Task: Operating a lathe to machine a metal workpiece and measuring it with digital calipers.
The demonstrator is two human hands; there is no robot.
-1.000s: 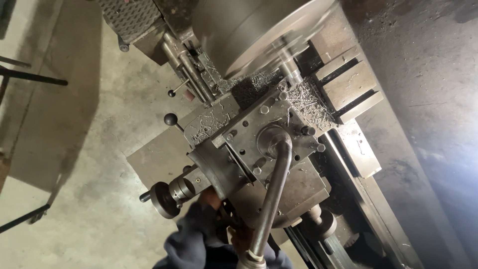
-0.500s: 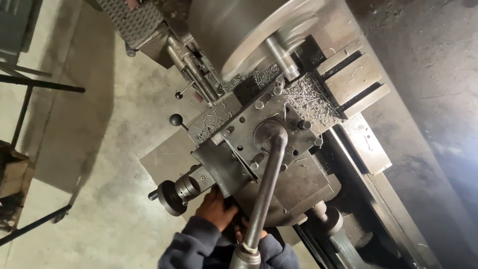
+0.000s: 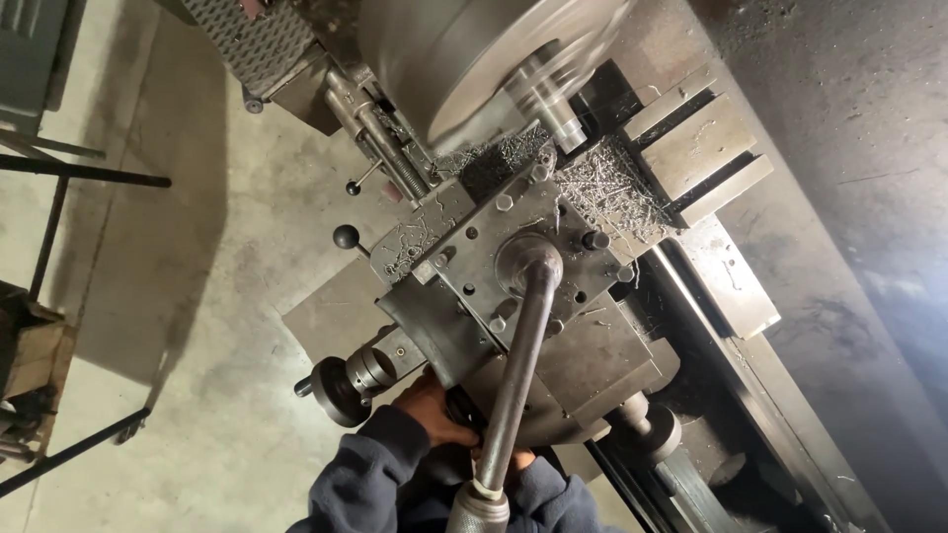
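Note:
I look down on a metal lathe. Its large chuck (image 3: 474, 59) spins and is blurred. Steel chips (image 3: 602, 188) lie heaped on the tool post block (image 3: 513, 247). A long steel lever (image 3: 513, 385) runs from the block's top down toward me. My left hand (image 3: 433, 410), in a dark blue sleeve, is under the slide block, beside the round handwheel (image 3: 346, 380), with its fingers curled on a dark handle (image 3: 462, 407). My right hand (image 3: 518, 460) is just behind the lever's knurled grip (image 3: 479, 508) and mostly hidden by it.
A black ball-ended lever (image 3: 348, 238) sticks out on the left of the carriage. The lathe bed ways (image 3: 750, 395) run to the lower right. A second knob (image 3: 652, 429) sits below the slide. A dark metal frame (image 3: 59, 178) stands on the concrete floor (image 3: 217, 296) at left.
My view has shifted a little, so more of my hands and sleeves shows under the slide. The chuck keeps spinning. Both hands stay at the same spot by the handwheel.

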